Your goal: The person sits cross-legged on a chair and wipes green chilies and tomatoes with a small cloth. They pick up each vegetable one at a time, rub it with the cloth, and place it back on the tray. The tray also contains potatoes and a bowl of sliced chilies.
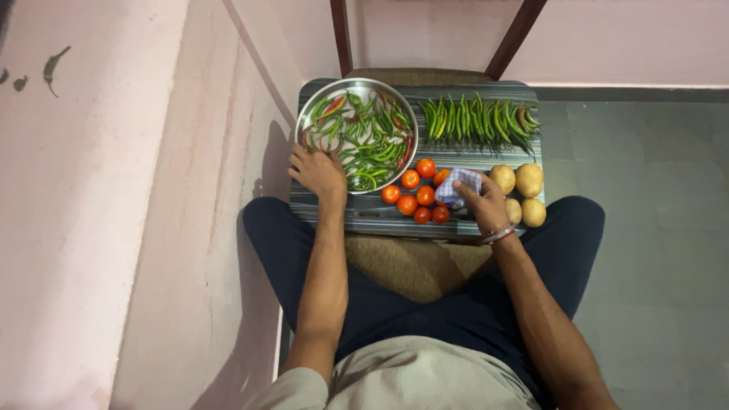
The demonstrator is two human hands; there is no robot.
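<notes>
My left hand (317,171) rests on the near rim of a round steel bowl (310,111) full of loose green and a few red chillies. My right hand (484,203) grips a small checked cloth (457,184) and holds it against the striped tray (471,157) beside a cluster of several small red tomatoes (415,191). A neat row of green chillies (477,118) lies across the tray's far side. Several potatoes (526,182) sit at the tray's right end, just past my right hand.
The tray lies on a wooden chair with a woven seat (414,262), between my knees. A pink wall (114,190) stands close on the left. Grey floor tiles (653,228) spread to the right. The chair's back posts (340,34) rise behind the tray.
</notes>
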